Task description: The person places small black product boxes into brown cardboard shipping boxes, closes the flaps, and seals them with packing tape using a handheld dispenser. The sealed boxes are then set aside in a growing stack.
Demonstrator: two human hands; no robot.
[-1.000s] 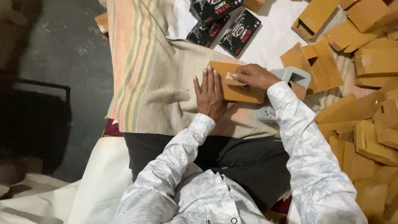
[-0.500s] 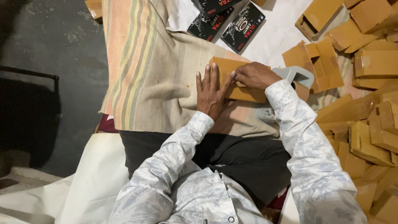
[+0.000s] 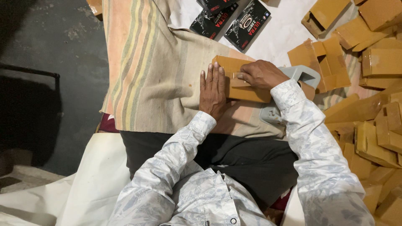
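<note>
I see flat brown box on striped cloth, 12 o'clock of my lap | long axis 10-to-4 | left hand released, palm flat on its 9 o'clock end | right hand curled, fingertips pressing the top, nearer centre

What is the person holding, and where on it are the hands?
A flat brown cardboard box on the striped cloth. The left hand presses flat on its left end; the right hand pinches near its top middle. Neither lifts it.
</note>
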